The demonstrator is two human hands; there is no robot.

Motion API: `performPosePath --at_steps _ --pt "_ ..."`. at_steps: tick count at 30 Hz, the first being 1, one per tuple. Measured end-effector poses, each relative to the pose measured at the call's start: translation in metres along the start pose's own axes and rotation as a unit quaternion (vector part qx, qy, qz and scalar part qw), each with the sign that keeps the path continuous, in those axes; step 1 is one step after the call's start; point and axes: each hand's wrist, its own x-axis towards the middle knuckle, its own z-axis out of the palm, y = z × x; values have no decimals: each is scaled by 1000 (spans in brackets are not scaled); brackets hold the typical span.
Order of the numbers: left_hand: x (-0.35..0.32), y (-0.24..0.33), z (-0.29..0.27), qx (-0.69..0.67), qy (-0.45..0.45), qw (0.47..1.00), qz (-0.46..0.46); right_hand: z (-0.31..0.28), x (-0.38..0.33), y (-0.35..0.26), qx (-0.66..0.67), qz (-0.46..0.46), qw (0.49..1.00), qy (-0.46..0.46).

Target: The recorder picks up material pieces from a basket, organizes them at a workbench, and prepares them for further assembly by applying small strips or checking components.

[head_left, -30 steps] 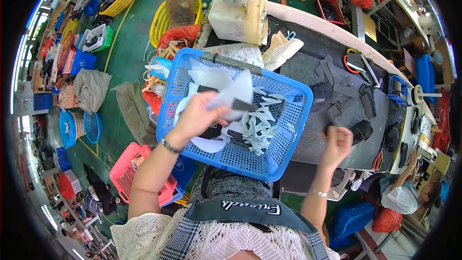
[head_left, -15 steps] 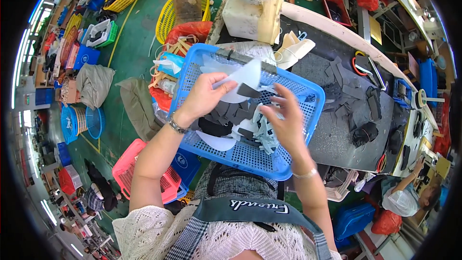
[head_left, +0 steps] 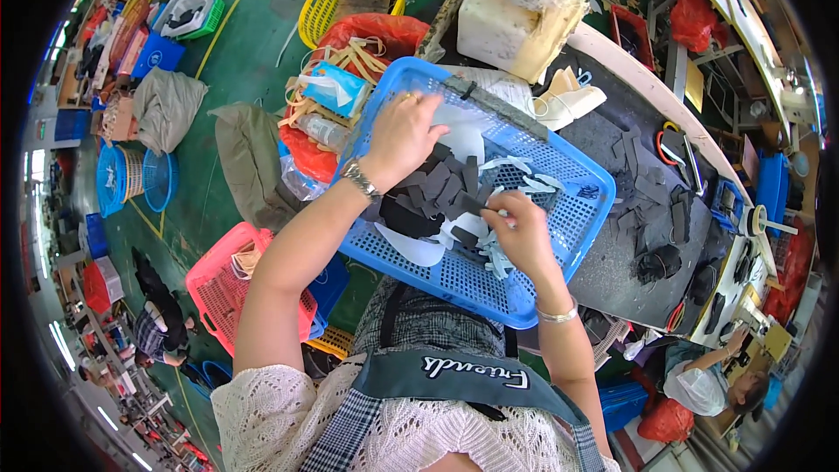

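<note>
A blue plastic basket (head_left: 446, 275) sits in front of me, filled with loose cut pieces. Near its far left corner, my left hand (head_left: 404, 142) reaches over translucent white sheets (head_left: 459, 135), its fingers stretched out and thumb apart. Between the thumb and fingertips of my right hand (head_left: 524, 232) is a dark grey piece (head_left: 470, 203), pinched above the pile. Dark grey pieces (head_left: 428, 188) lie heaped in the middle. Pale blue-white strips (head_left: 496, 258) are scattered beneath and beside my right hand. A curved white sheet (head_left: 415, 246) lies at the basket's near side.
To the right stands a dark work table (head_left: 603, 249) with grey scraps, orange-handled scissors (head_left: 671, 147) and a white block (head_left: 502, 26). A red bag (head_left: 384, 32) of strips adjoins the basket's left. A pink basket (head_left: 223, 280) stands lower left. Another person (head_left: 699, 380) sits at lower right.
My left hand has let go of the translucent sheet, which is now down in the basket, and moved toward the far left corner. My right hand has closed on a dark grey piece.
</note>
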Motion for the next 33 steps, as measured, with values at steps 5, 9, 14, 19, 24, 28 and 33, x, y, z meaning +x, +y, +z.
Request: performPosePath --at_steps 5,9,14,19,24,28,33 --pt "-31 15 -21 36 2 999 -2 44 32 12 -203 -217 954 -48" --pt "-103 1 -24 -80 -199 967 -136 73 44 -5 -367 -233 894 -112" --pt "-115 7 -7 50 -205 970 -119 68 54 16 -285 -231 921 -128" --pt "-105 -7 -7 -6 -196 969 -152 48 67 20 -14 -147 987 -69" --pt "-97 -2 3 -43 -159 981 -101 49 68 19 -35 -77 993 -79" --pt "-88 -18 19 -88 -144 978 -124 57 70 13 -4 15 995 -95" --pt "-72 -24 30 -68 -142 979 -129 98 78 2 -99 -119 988 11"
